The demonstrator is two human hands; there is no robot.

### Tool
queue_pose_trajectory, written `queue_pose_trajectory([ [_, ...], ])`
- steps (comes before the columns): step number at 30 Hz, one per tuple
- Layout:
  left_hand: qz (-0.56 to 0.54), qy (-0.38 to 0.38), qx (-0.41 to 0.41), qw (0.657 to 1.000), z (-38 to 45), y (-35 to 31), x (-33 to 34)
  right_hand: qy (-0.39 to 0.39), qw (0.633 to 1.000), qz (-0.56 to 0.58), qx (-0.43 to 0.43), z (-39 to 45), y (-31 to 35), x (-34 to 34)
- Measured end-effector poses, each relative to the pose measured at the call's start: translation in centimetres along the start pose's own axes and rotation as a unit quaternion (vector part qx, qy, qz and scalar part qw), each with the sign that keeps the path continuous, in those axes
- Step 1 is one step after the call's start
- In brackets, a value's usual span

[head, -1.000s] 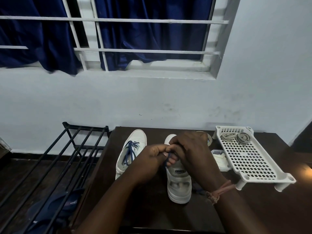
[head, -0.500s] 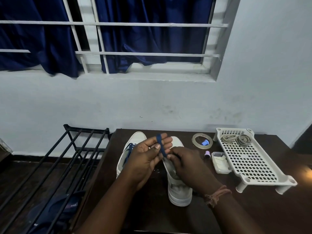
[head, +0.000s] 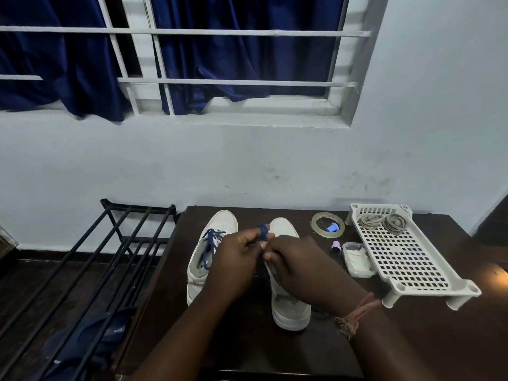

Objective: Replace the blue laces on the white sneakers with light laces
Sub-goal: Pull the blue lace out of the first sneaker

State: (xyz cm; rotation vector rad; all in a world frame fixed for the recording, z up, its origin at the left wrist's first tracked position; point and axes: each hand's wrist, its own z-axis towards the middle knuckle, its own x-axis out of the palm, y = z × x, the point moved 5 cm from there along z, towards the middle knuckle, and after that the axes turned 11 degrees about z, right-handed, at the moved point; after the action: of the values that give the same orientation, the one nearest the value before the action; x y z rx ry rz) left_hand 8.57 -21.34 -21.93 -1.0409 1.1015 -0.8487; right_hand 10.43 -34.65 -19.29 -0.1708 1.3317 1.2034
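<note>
My left hand (head: 236, 259) holds a dark blue flat lace (head: 263, 232) wound around its raised fingers, grip closed on the loops. My right hand (head: 299, 266) meets it over the right white sneaker (head: 290, 312); its fingertips appear to pinch the same lace, though the contact point is hidden. This sneaker stands on the dark brown wooden counter (head: 247, 347). The left white sneaker (head: 213, 243) stands just beside it, blue lace threaded. At right, a white perforated plastic tray (head: 406, 259) contains two coiled bundles of light beige laces (head: 383, 222) at its far end. Beside the tray: a small clear plastic box (head: 357, 259) with white contents, and a clear tape roll (head: 327, 225) ringing a small blue cap (head: 332, 228).
</note>
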Motion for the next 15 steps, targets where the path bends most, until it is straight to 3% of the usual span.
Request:
queue_pose_trajectory([
  [2, 0.110, 0.019, 0.053, 0.992, 0.0, -0.1, 0.0, -0.050, 0.999, 0.010, 0.005, 0.2, -0.4, -1.1],
  [4, 0.123, 0.059, 0.073, 0.988, -0.3, -0.3, 0.6, -0.079, 0.996, 0.026, 0.013, 0.3, -0.6, -2.1],
  [9, -0.075, 0.133, -0.008, 0.988, -0.3, -0.2, 1.3, -0.170, 0.981, 0.086, 0.032, 0.1, -1.1, -3.9],
  [13, -0.079, 0.202, -0.018, 0.976, -0.6, 0.1, 1.6, -0.224, 0.961, 0.152, 0.050, 0.0, -1.4, -4.9],
  [15, -0.156, 0.218, -0.025, 0.963, -0.9, -0.1, 2.0, -0.224, 0.955, 0.184, 0.065, 0.0, -1.8, -4.8],
])
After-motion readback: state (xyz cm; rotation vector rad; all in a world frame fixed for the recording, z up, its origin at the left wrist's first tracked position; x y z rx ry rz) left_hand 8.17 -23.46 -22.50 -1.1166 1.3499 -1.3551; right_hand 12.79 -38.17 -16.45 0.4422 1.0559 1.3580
